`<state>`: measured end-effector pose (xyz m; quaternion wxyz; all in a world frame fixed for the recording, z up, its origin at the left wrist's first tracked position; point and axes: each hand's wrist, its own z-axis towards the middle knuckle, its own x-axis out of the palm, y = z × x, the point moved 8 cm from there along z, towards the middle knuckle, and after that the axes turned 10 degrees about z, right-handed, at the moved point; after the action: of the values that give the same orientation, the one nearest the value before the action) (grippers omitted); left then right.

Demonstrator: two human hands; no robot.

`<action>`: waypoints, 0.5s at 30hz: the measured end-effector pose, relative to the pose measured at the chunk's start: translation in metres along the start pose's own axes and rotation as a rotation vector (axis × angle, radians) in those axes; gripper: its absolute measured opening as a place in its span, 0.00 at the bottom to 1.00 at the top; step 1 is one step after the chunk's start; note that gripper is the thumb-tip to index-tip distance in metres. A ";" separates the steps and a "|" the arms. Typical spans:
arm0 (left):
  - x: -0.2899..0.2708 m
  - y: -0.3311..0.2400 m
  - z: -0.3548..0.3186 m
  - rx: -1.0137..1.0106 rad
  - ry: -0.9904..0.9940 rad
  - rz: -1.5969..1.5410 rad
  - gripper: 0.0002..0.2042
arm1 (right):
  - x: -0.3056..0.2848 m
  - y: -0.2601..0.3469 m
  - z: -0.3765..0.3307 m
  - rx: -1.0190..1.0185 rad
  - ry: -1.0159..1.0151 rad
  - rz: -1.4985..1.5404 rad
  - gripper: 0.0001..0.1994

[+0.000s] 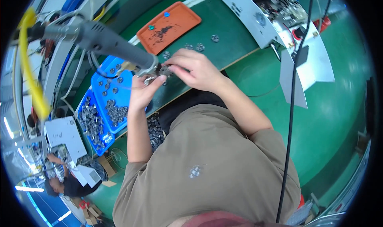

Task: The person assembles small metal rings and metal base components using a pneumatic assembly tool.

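Observation:
My left hand (141, 92) pinches a small round metal part (149, 80) under the tip of a grey hanging power screwdriver (107, 41). My right hand (195, 69) is closed on another small metal assembly (164, 71) right beside the screwdriver's nose. Both hands meet over the dark green workbench (223, 31). What lies between the right fingers is mostly hidden.
An orange tray (169, 25) with small screws and two blue caps lies at the bench's back. Several round metal parts (199, 47) lie near it. Blue bins (107, 103) of metal parts stand at the left. A white machine (279, 23) stands at the right, and a black cable (293, 107) hangs down. Another person (64, 179) works at lower left.

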<state>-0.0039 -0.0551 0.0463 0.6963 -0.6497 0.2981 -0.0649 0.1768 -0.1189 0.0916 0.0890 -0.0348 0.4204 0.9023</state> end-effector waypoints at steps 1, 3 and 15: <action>0.002 -0.002 0.003 0.007 -0.001 -0.020 0.14 | -0.003 0.000 0.003 -0.002 -0.026 -0.018 0.06; -0.003 0.004 0.005 -0.026 -0.036 -0.013 0.13 | 0.002 -0.004 0.005 0.050 -0.053 0.021 0.05; -0.003 -0.026 0.020 0.207 0.017 0.121 0.26 | -0.115 -0.109 -0.252 0.663 -0.986 0.117 0.09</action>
<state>0.0112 -0.0400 0.0710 0.7599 -0.5543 0.3345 -0.0586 0.3073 -0.2575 -0.1371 0.2298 0.4410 0.5900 0.6361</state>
